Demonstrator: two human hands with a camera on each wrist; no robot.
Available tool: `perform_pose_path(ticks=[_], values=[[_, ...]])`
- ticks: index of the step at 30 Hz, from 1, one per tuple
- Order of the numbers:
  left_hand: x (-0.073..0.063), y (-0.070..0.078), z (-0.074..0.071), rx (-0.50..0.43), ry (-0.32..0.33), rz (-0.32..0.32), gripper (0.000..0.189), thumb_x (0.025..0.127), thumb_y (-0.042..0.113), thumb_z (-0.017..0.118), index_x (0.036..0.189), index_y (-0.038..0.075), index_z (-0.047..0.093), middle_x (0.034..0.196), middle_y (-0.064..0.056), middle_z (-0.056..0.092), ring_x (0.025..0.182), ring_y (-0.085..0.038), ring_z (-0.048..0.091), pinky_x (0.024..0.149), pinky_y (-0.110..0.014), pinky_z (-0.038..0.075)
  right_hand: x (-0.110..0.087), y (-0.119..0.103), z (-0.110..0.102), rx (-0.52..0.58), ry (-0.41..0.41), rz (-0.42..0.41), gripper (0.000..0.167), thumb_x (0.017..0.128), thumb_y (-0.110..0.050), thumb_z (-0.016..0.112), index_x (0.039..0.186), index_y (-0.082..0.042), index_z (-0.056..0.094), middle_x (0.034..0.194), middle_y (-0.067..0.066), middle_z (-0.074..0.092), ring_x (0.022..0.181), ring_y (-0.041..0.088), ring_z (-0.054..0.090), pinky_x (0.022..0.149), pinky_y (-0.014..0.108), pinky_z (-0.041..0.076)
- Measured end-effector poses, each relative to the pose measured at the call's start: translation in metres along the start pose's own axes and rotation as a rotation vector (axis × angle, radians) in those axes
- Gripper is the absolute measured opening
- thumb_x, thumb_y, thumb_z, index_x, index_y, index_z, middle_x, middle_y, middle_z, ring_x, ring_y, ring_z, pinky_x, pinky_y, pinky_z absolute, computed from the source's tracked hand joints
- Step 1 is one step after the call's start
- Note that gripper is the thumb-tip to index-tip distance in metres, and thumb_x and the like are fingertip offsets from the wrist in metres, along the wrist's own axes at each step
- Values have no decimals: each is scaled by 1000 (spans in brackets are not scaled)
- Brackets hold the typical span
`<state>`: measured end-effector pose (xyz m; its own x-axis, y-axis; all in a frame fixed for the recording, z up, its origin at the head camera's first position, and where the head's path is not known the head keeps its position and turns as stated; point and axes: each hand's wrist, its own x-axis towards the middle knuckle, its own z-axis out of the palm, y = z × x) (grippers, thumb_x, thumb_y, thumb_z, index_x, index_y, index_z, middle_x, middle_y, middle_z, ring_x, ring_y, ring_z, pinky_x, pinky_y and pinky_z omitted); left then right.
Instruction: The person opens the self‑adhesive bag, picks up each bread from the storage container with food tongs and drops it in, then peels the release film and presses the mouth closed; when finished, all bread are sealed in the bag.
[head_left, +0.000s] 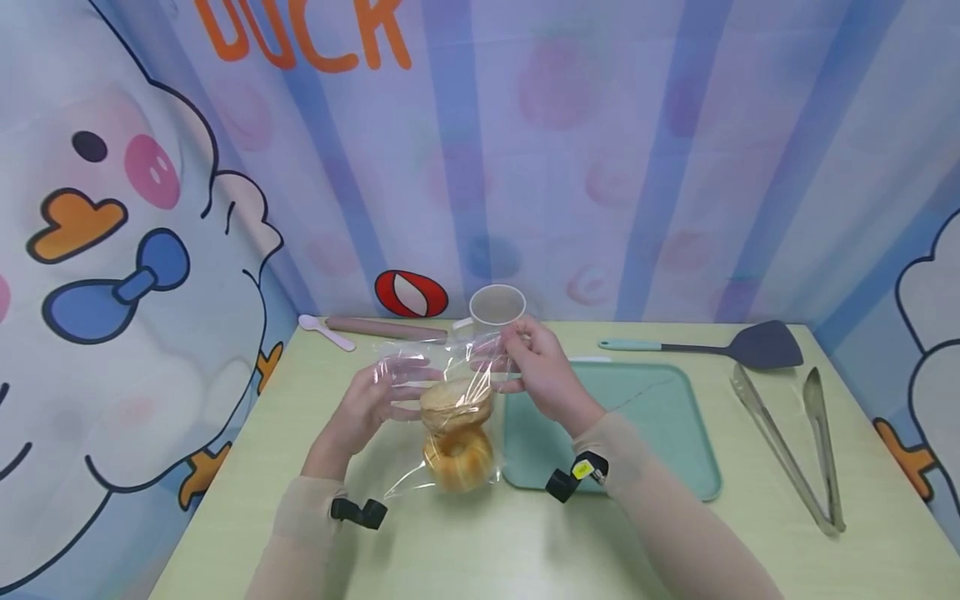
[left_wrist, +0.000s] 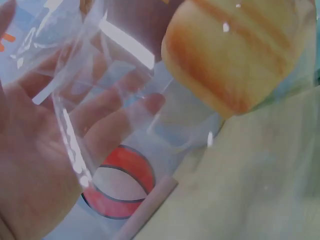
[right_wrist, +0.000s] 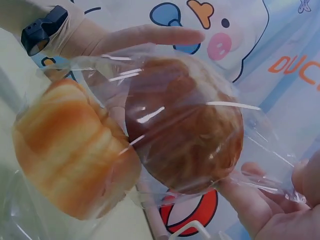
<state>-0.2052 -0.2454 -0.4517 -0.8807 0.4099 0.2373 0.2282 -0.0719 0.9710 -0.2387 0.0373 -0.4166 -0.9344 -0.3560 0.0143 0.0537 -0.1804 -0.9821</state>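
Note:
A clear plastic bag hangs above the table with two breads inside. The upper one is a round bun, brown on one face in the right wrist view. Below it sits a golden ring-shaped bread. My right hand pinches the bag's upper right corner between thumb and fingers. On the other side, my left hand has its fingers stretched out against the bag beside the bun. The left wrist view shows those fingers straight, seen through the plastic.
A green tray lies right of the bag. Behind stand a white mug, a brown rolling stick and a small pink spoon. A spatula and metal tongs lie at the right. A printed curtain backs the table.

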Motion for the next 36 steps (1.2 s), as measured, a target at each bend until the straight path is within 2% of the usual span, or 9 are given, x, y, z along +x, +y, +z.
perform_pose_path(ticks=[4,8,10,15,20,24,30,33,36], values=[[4,-7,6,28,112,-138,54,113,38,46,145,-5,50,133,-14,71,111,-25,75,85,-48,63,3,11,0,12,49,33,22,116,-21,38,113,-1,46,127,31,68,106,34,76,70,37,65],[11,-18,8,-32,204,-261,57,112,48,45,145,3,51,140,-26,64,111,-26,74,84,-46,64,8,26,-1,44,90,40,17,115,-19,42,115,-3,47,127,32,67,107,32,76,77,41,65],[13,-25,7,-83,233,-307,56,112,50,43,144,5,51,143,-28,61,111,-28,75,82,-45,64,11,35,-1,54,110,50,19,114,-18,44,120,0,48,127,33,67,110,33,75,81,40,64],[20,-44,0,-121,265,-401,54,114,49,36,148,9,45,142,-22,64,113,-30,74,76,-44,65,13,55,-1,36,132,101,37,114,-17,46,137,11,46,134,37,61,122,39,68,94,41,61],[27,-58,-6,-70,275,-488,49,114,49,34,147,14,47,140,-16,67,116,-30,73,83,-45,64,12,70,-3,-40,93,157,40,112,-15,48,146,6,44,133,33,63,117,35,69,96,50,59],[30,-61,-10,-5,275,-517,51,113,52,38,146,14,49,142,-20,65,112,-30,72,83,-40,62,12,78,-5,-85,56,174,40,110,-14,51,147,1,45,128,25,64,111,30,68,94,52,60],[25,-63,-15,48,190,-514,56,110,42,53,154,9,42,147,-25,54,115,-30,67,92,-40,59,12,83,-7,-104,18,203,49,107,-13,59,150,0,41,129,24,66,117,34,68,100,55,57],[22,-67,-16,64,175,-504,59,106,35,64,155,10,42,143,-23,58,113,-29,68,95,-42,59,12,83,-7,-108,17,206,51,106,-10,60,151,0,39,129,26,66,115,33,69,101,56,56],[21,-70,-14,82,199,-498,62,101,37,73,152,13,47,135,-21,65,109,-27,71,90,-40,61,12,83,-6,-132,33,202,49,105,-9,61,148,-1,41,125,26,67,107,28,70,96,53,59]])
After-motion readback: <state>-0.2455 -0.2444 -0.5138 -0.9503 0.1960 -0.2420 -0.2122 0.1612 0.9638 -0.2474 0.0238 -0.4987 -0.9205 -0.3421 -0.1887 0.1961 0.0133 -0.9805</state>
